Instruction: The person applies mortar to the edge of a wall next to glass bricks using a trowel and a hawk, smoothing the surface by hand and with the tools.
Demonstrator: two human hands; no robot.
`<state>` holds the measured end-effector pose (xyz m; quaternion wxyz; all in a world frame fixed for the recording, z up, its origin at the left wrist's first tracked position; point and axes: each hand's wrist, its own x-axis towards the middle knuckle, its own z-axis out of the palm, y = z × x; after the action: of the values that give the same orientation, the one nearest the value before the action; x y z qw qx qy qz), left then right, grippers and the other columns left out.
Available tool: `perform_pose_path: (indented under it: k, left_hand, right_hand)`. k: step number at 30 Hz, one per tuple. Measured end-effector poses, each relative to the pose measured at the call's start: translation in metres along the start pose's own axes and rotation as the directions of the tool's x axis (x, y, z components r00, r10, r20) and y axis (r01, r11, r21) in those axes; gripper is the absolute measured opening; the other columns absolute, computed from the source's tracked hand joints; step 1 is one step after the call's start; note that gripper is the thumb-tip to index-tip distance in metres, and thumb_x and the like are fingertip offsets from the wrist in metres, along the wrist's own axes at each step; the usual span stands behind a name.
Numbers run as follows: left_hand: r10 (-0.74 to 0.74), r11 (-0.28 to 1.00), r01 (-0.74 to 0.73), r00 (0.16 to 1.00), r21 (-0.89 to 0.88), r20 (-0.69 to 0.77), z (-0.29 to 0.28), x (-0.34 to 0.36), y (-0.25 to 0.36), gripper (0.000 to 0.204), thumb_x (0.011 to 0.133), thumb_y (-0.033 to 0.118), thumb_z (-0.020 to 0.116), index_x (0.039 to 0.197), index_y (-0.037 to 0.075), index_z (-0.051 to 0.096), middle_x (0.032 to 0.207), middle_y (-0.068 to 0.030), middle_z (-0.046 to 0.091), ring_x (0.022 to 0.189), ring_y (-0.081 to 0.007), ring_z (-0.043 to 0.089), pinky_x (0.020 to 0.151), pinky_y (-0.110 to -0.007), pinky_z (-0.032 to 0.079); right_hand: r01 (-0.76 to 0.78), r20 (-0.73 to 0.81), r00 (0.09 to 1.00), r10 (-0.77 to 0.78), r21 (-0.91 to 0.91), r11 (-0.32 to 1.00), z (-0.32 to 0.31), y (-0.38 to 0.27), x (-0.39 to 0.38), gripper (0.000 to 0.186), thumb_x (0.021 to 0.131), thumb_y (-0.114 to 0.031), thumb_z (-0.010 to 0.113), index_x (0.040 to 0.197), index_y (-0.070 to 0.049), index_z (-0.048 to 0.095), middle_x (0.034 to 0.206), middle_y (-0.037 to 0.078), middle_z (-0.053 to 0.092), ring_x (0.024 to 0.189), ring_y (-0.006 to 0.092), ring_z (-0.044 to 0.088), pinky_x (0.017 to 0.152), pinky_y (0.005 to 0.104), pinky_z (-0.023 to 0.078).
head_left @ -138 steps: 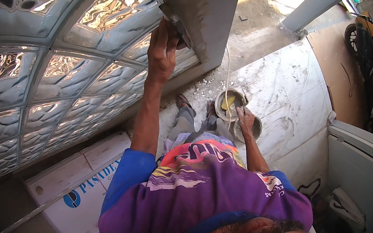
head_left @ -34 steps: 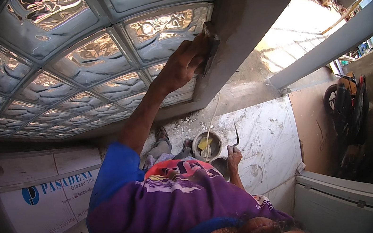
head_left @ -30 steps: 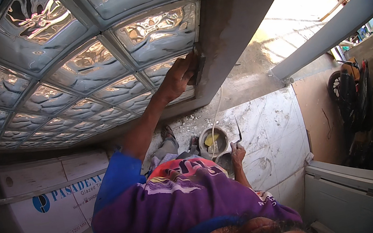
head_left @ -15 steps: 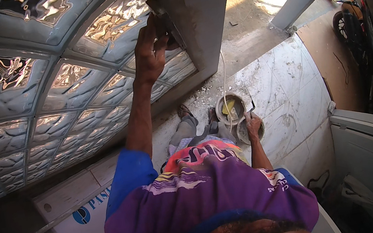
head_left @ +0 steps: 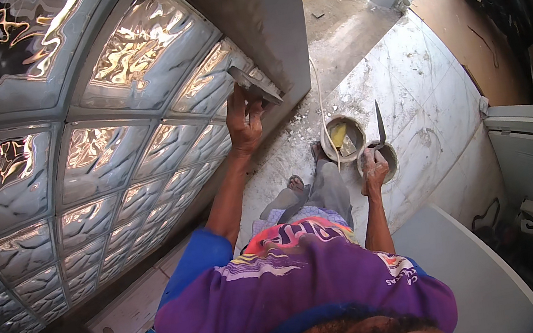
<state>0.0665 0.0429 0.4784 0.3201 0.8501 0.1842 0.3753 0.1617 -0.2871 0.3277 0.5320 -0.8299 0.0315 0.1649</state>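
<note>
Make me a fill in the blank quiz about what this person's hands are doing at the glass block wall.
1. The left hand presses a flat tool against the ____ block wall.
2. The right hand holds a trowel with its blade pointing ____.
3. On the floor beside the right hand stands a round ____.

Missing words: glass; up; bucket

My left arm reaches up, nearly straight, left hand (head_left: 243, 123) raised with fingers curled shut around what it holds. My right arm hangs bent at the elbow, right hand (head_left: 374, 169) low, fist closed, knuckles up.
</note>
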Motion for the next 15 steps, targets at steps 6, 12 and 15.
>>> perform_pose_path:
  k: [6, 12, 15]
  left_hand:
    - [0.158, 0.986, -0.157, 0.987, 0.050, -0.026, -0.034, 0.052, 0.010, 0.061, 0.079, -0.005, 0.059, 0.135, -0.003, 0.035, 0.098, -0.0152, 0.055, 0.085, -0.0263, 0.056, 0.070, -0.033, 0.052]
    - [0.144, 0.989, -0.143, 0.989, -0.035, 0.021, -0.028, 0.045, -0.014, 0.055, 0.086, 0.000, 0.056, 0.136, -0.002, 0.035, 0.114, -0.0148, 0.057, 0.104, -0.0209, 0.058, 0.081, -0.029, 0.049]
    - [0.125, 0.980, -0.123, 0.992, -0.157, 0.004, -0.022, 0.040, -0.032, 0.055, 0.087, -0.002, 0.054, 0.137, -0.001, 0.034, 0.115, -0.0123, 0.059, 0.107, -0.0177, 0.056, 0.084, -0.028, 0.047]
  right_hand:
    - [-0.093, 0.168, 0.985, 0.039, 0.323, 0.942, 0.092, -0.040, -0.028, 0.023, 0.088, -0.022, 0.057, 0.079, -0.001, 0.060, 0.064, 0.005, 0.054, 0.053, 0.0110, 0.051, 0.046, 0.0254, 0.044]
    - [-0.106, 0.347, 0.936, -0.062, 0.445, 0.889, 0.148, 0.018, -0.019, 0.022, 0.089, -0.020, 0.056, 0.087, 0.001, 0.059, 0.067, 0.004, 0.054, 0.055, 0.0099, 0.051, 0.048, 0.0239, 0.044]
    - [-0.126, 0.359, 0.932, -0.053, 0.456, 0.881, 0.138, 0.036, -0.004, 0.025, 0.088, -0.023, 0.057, 0.092, 0.002, 0.060, 0.069, 0.004, 0.055, 0.056, 0.0099, 0.052, 0.049, 0.0235, 0.045]
